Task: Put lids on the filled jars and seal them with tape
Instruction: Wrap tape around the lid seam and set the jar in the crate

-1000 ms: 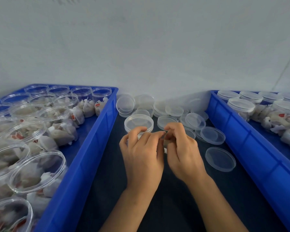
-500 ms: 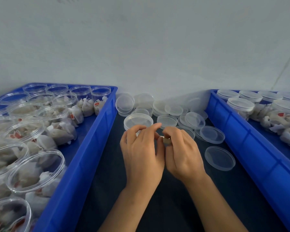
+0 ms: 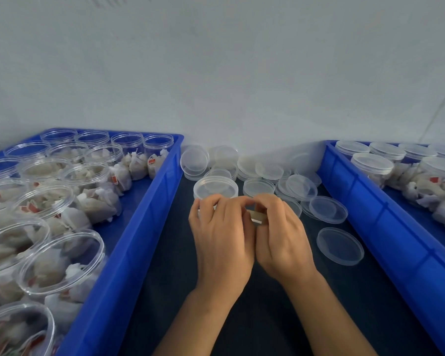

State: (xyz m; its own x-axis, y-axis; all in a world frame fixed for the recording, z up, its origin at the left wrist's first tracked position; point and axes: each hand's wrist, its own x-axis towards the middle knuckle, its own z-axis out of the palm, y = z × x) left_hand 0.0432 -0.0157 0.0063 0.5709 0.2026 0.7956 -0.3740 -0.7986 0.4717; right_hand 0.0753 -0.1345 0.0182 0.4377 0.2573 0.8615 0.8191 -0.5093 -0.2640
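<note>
A clear jar with its lid on [image 3: 215, 188] stands on the dark mat, just beyond my hands. My left hand [image 3: 222, 237] and my right hand [image 3: 280, 237] are pressed together in front of it, fingers curled. Between them shows a small tan roll of tape [image 3: 258, 216]; my right hand grips it and my left fingertips pinch at its edge. The jar's body is hidden behind my left fingers.
A blue bin [image 3: 129, 235] at the left holds several open jars filled with white sachets. A blue bin [image 3: 385, 222] at the right holds several lidded jars. Several loose clear lids [image 3: 339, 245] lie on the dark mat [image 3: 165, 273] between the bins. A pale wall rises behind.
My hands have stayed close together at the tape roll; the fingers have shifted slightly, and the tan roll shows more plainly between them now.
</note>
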